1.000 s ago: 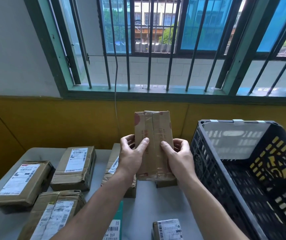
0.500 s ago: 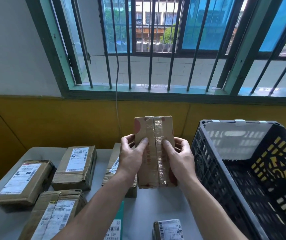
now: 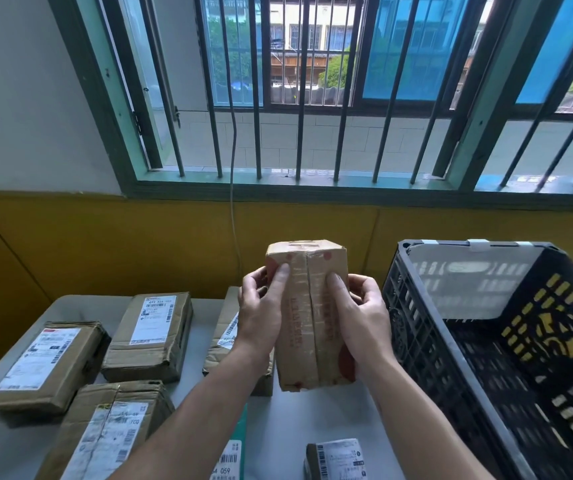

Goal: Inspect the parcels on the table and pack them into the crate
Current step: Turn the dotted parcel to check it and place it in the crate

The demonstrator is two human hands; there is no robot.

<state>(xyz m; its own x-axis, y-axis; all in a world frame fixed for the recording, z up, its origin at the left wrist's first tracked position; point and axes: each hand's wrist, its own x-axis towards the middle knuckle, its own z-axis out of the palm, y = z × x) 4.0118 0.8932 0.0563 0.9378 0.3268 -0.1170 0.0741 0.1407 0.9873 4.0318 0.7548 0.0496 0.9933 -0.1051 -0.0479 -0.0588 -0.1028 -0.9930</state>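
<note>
I hold a taped brown cardboard parcel (image 3: 309,317) upright above the grey table (image 3: 288,424), its seam facing me. My left hand (image 3: 261,313) grips its left side, thumb on the front face. My right hand (image 3: 361,313) grips the right side the same way. The black slatted crate (image 3: 416,327) stands just to the right, tilted toward me, with nothing visible inside it. Several other labelled parcels lie on the table: one at far left (image 3: 46,365), one behind it (image 3: 151,334), one at front left (image 3: 105,431).
Another parcel (image 3: 226,337) lies partly hidden behind my left hand. A small labelled box (image 3: 337,459) and a green-edged packet (image 3: 231,459) sit at the near edge. A yellow wall and a barred window rise behind the table.
The held parcel has turned in my hands and tipped so its top end shows. Both hands keep their grip.
</note>
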